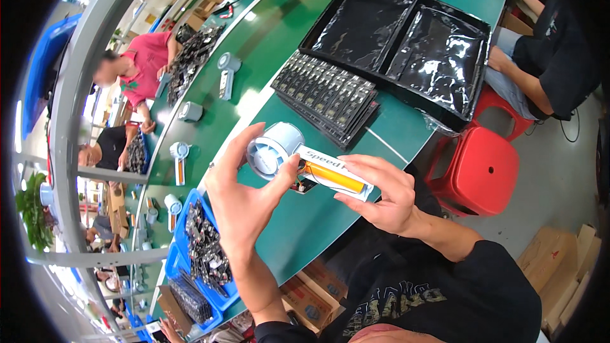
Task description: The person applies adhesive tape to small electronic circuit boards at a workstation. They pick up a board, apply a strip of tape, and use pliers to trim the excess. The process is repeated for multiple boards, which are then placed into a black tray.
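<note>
A pale blue handheld fan [283, 146] is held up over the green bench between both hands. Its handle lies open, showing an orange cylindrical battery [337, 176] and thin dark wires. My left hand [244, 184] grips the round fan head, fingers behind and thumb near the neck. At the far end of the handle, my right hand [384, 190] pinches it between thumb and fingers. A small circuit board [304, 185] shows beneath the neck, partly hidden by my left thumb. Beyond the fan sits a stack of panels of dark circuit boards [327, 98].
A black two-part tray [394, 41] lined with plastic film lies at the far right. Blue bins [222, 286] of dark small parts stand at left. More fans [227, 76] rest along the belt. Red stools [483, 168] and a seated person [540, 57] are to the right.
</note>
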Motion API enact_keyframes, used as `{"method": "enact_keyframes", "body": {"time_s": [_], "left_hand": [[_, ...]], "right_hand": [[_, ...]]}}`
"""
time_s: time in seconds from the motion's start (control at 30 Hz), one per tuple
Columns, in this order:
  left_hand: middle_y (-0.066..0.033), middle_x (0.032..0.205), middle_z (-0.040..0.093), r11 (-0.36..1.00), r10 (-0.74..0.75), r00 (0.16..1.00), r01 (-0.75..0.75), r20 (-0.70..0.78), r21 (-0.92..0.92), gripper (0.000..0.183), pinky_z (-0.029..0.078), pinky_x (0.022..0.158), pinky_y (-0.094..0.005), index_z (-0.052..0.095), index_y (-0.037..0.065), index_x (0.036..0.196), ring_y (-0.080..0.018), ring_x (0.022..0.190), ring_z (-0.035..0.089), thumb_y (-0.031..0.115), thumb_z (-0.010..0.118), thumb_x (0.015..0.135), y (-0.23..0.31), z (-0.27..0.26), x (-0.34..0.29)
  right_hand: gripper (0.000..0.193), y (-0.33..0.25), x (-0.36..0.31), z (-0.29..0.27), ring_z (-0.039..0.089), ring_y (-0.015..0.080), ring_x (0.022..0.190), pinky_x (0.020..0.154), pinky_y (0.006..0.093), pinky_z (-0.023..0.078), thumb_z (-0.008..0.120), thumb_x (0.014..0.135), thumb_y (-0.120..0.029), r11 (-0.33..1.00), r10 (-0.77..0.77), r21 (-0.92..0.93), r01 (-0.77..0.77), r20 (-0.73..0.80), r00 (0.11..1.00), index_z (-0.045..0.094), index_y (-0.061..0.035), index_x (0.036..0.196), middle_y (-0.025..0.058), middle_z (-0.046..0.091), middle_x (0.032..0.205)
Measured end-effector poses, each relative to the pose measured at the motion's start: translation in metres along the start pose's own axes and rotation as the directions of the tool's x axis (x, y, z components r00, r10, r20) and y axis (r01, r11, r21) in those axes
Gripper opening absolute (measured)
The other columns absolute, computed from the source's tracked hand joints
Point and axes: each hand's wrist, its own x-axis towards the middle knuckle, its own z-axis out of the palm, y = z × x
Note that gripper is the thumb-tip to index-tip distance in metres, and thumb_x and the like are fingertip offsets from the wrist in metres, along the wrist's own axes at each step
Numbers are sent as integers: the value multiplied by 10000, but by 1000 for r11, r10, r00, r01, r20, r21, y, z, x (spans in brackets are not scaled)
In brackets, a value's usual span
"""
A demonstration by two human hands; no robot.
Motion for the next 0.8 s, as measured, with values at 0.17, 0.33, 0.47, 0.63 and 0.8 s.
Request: {"method": "enact_keyframes", "body": {"time_s": [0.17,0.33,0.47,0.63,0.8], "left_hand": [[-252,1362,674,897,-162,940,14,-299,-441,452,544,1040,-373,540,-61,1433,-251,1208,684,270,558,1126,-51,23,-42],[-206,1363,653,853,-235,910,25,-341,-521,746,473,1115,-412,516,-56,1444,-265,1250,646,596,489,1084,-122,61,-72],[-245,1411,604,576,-174,984,69,-39,-814,878,531,1058,-443,350,-28,1523,-306,1210,680,689,486,1035,-127,80,-85],[-275,1432,601,447,-300,952,191,55,-874,788,616,886,-427,386,34,1532,-316,1063,729,665,451,1064,-128,87,-91],[-268,1495,564,388,-337,938,218,82,-896,711,512,1008,-384,363,88,1567,-265,1242,638,599,471,1086,-122,81,-85]], "right_hand": [[518,-4,-19,24,767,293,1057,893,360,628,910,770,-10,986,112,127,-108,-21,993,708,59,1242,233,748,1181],[453,-7,-31,51,769,240,1024,857,343,628,900,811,-40,920,277,281,-273,26,961,729,57,1218,195,756,1155],[428,-8,-36,64,755,200,1023,851,322,626,870,843,-15,823,422,386,-416,75,904,722,67,1236,166,749,1152],[403,-14,-40,75,747,197,1047,874,318,626,834,875,-2,790,492,341,-510,144,859,707,77,1249,169,727,1202],[529,-18,-42,76,727,206,1107,931,333,619,773,930,-2,659,528,369,-656,394,752,570,73,1413,170,684,1305]]}}
